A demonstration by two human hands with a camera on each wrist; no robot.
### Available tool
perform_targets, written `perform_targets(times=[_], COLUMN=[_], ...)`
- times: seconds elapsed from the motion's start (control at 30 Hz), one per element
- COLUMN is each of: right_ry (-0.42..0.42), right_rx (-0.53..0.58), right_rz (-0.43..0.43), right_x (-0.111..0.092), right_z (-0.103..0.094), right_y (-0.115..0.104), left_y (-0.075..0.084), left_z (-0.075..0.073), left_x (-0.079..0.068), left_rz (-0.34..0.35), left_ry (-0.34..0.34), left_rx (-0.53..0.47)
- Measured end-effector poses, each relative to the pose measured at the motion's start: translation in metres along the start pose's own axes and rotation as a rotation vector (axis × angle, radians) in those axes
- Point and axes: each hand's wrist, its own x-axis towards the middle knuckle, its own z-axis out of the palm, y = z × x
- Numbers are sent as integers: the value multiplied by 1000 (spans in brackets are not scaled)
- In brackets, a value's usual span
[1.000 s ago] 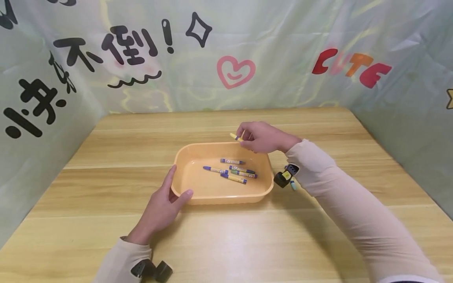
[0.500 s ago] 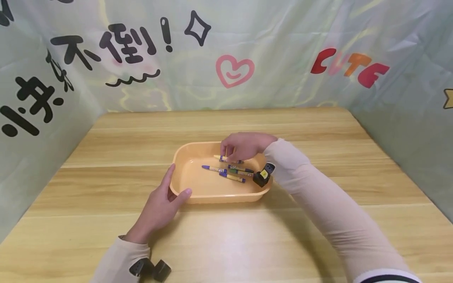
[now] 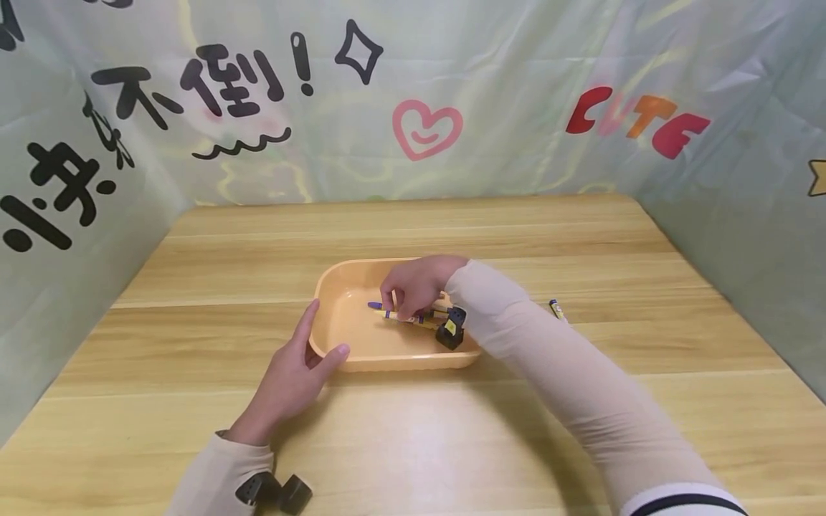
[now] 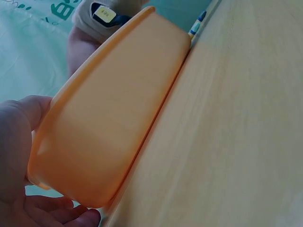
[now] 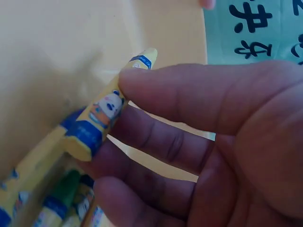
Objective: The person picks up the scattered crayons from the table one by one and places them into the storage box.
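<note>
In the head view my left hand (image 3: 290,376) grips the orange plastic tray (image 3: 348,340) at its near left corner, thumb over the rim. The left wrist view has its other fingers outside the tray wall (image 4: 109,104), low by the table. Inside the tray, my right hand (image 3: 416,285) pinches a yellow crayon (image 5: 106,106) between thumb and fingers, just above other crayons. Those include a purple-tipped crayon (image 3: 375,306) and a green crayon (image 5: 61,194). My right hand and its wrist camera hide part of the pile.
A crayon (image 3: 557,309) lies on the wooden table (image 3: 193,315) right of the tray, partly hidden by my right sleeve (image 3: 555,358). A printed cloth backdrop (image 3: 503,143) stands behind the table and along both sides.
My right hand has carried the yellow crayon from above the tray's far rim down and left into the tray. A crayon at the right has come into view. My left hand stays put.
</note>
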Motion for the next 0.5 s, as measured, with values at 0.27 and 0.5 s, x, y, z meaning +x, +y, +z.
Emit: perform_targets(times=[0.27,0.5], right_ry=[0,21], right_rx=[32,43], right_rz=[25,41], right_x=[10,12], right_z=[11,16], right_y=[-6,-6], left_y=[0,1], left_z=[1,1], left_x=[-1,-2], left_rz=[9,1], left_ry=[1,2], left_rx=[15,33])
